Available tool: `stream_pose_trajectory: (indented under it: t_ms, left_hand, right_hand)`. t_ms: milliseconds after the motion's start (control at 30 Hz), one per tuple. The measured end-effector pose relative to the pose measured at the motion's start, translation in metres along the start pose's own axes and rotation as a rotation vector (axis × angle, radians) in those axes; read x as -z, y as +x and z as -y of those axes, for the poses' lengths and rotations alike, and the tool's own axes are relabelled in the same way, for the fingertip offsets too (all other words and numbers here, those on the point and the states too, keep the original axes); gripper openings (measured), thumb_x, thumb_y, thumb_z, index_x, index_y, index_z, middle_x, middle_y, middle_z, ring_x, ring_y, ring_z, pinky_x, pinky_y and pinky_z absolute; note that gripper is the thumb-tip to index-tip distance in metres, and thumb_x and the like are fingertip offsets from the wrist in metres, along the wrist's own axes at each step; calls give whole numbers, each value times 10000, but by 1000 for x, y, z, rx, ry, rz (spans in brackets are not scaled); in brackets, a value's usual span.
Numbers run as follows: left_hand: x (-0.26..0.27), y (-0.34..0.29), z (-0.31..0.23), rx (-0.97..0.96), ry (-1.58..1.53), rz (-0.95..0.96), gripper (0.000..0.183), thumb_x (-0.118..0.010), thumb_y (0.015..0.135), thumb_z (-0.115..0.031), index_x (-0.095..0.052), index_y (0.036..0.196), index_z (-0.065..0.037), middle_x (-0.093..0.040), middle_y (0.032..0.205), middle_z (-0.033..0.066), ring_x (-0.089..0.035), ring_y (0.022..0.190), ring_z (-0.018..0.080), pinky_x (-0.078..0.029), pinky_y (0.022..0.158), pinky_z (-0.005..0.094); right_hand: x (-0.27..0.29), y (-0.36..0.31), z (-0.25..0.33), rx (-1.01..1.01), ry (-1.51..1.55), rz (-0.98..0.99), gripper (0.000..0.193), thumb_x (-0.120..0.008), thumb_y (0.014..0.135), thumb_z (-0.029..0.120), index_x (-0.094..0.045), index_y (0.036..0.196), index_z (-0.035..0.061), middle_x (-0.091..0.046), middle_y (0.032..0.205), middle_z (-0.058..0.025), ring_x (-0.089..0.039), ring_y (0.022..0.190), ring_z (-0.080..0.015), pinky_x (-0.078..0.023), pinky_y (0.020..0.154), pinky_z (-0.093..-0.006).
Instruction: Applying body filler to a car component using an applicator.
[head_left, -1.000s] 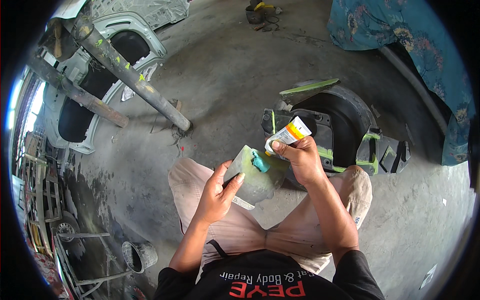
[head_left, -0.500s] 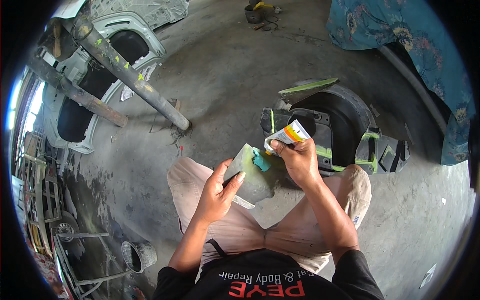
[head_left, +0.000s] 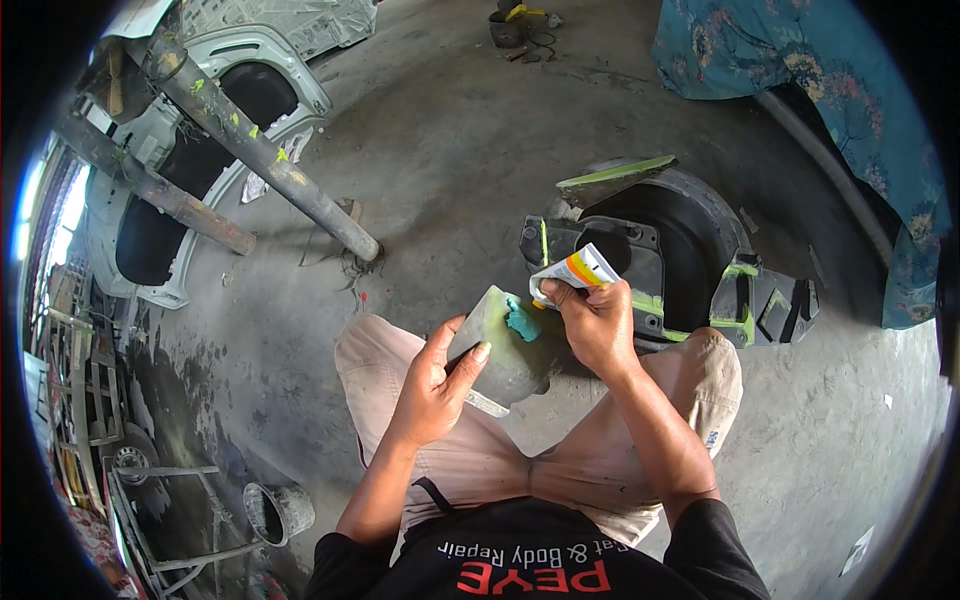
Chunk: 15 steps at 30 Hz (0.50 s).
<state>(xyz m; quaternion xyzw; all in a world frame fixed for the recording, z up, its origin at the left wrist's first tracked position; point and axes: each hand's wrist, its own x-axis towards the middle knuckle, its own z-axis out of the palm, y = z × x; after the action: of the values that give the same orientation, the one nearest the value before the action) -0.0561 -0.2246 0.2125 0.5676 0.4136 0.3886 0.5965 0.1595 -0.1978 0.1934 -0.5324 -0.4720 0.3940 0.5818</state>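
Note:
Between my knees, my left hand (head_left: 440, 382) grips a flat grey-green mixing board (head_left: 492, 368) by its left edge, thumb on top. A lump of teal putty (head_left: 520, 318) sits near the board's far right edge. My right hand (head_left: 600, 325) is closed round a white squeeze tube (head_left: 577, 272) with orange and yellow bands. The tube's nozzle end points down toward the putty, just right of it; whether it touches the board I cannot make out. Just beyond the tube lies a black plastic car part (head_left: 690, 230) with pale green patches along its edges.
Slanting metal posts (head_left: 300, 190) and pale car door panels (head_left: 265, 60) stand at the far left. A metal frame (head_left: 165, 520) and a bucket (head_left: 278, 514) are at the near left. Blue floral cloth (head_left: 800, 90) hangs at the far right. A dark pot (head_left: 507, 30) stands far ahead.
The tube has tilted and turned slightly in my right hand. The board and my left hand have hardly moved.

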Motion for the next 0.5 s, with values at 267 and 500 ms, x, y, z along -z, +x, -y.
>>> stream_pose_trajectory:
  t_ms: [267,500]
  left_hand:
    - [-1,1,-4,-13,15,-17,333,-597,1052,-98,-533,1359,13,-618,1116,22,-539,989,50,-453,889,219]
    - [8,2,6,-21,-2,-66,391,-606,1044,-75,-488,1401,31,-623,1212,32,-564,1026,47,-465,900,212]
  right_hand:
    - [4,3,-1,-55,116,59,131,-734,958,97,-740,1029,-13,-749,930,-32,-664,854,-85,-533,784,-273]
    - [3,6,-6,-79,332,150,277,-744,969,224,-711,1099,-19,-734,990,-50,-638,915,-91,-516,829,-284]
